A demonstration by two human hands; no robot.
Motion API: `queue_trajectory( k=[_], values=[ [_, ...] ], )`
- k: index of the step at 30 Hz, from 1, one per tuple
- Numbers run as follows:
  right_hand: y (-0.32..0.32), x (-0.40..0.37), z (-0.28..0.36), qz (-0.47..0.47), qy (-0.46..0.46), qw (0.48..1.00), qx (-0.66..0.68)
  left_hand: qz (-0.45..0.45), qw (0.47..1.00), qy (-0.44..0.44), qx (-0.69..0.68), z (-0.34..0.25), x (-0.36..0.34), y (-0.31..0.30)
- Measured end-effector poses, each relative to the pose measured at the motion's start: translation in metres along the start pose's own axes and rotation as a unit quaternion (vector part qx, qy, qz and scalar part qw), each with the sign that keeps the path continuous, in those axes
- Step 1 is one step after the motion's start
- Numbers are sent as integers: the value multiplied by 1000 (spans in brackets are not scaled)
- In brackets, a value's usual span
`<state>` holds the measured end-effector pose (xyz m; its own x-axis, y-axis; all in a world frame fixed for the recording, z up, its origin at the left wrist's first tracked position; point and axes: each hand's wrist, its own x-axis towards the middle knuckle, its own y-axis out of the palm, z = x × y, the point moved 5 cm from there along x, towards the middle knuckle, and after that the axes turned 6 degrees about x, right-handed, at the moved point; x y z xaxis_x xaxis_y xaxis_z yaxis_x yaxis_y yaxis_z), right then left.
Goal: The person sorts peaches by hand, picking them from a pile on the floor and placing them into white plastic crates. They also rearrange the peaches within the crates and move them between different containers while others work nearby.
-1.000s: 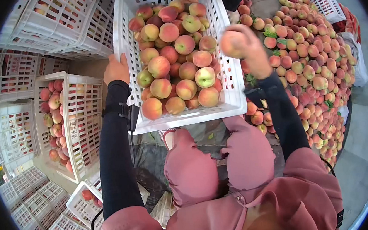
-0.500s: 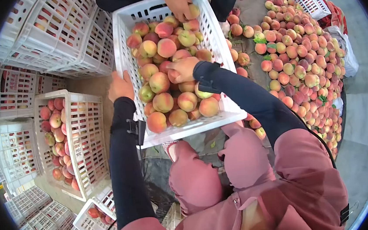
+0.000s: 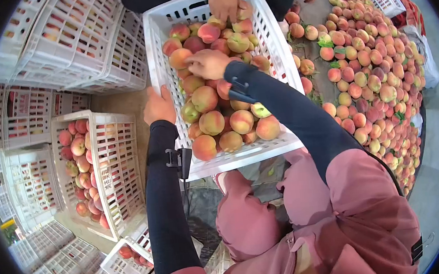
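Note:
A white plastic crate of peaches stands tilted in front of me, its near end over my knees. My left hand is closed on the crate's left side wall, thumb toward the inside. Over the fruit, my right hand has its curled fingers against an orange-yellow peach near the left wall; the far side of that grip is hidden. At the crate's far end, another person's hand touches a pale peach. More peaches lie loosely heaped below my right hand.
To the right, a large heap of peaches spreads over the floor. Stacked white crates rise at the upper left. An open crate with peaches stands left of my arm, and a smaller crate lies below it.
My right hand has moved up and left across the fruit, and an orange peach now sits at its fingertips. My left hand stays at the crate's side. The whole view has shifted slightly.

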<state>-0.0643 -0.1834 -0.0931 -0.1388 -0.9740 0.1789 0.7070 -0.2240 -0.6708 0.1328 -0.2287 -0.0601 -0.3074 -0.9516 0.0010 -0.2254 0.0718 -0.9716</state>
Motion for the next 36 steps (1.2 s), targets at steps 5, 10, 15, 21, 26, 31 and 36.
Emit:
queue_trajectory(
  k=[5, 10, 15, 21, 26, 31, 36],
  values=[
    [16, 29, 9, -26, 231, 971, -60, -10, 999, 32, -14, 2, 4, 1],
    [25, 32, 9, -50, 66, 992, -98, -7, 999, 41, -20, 2, 8, 4],
    [-76, -37, 3, 71, 71, 995, 4, -24, 999, 30, -4, 1, 4, 0],
    [-60, -132, -23, 214, 143, 931, -260, 8, 999, 6, 34, 5, 11, 7],
    [-61, -126, -15, 230, 169, 909, -304, -11, 999, -1, 32, 5, 9, 6],
    [-75, -136, -19, 150, 170, 962, -153, 5, 1000, -11, 23, 7, 12, 6],
    [-62, -134, -36, 144, 196, 961, -135, 8, 1000, -7, 0, 5, 11, 7]
  ],
)
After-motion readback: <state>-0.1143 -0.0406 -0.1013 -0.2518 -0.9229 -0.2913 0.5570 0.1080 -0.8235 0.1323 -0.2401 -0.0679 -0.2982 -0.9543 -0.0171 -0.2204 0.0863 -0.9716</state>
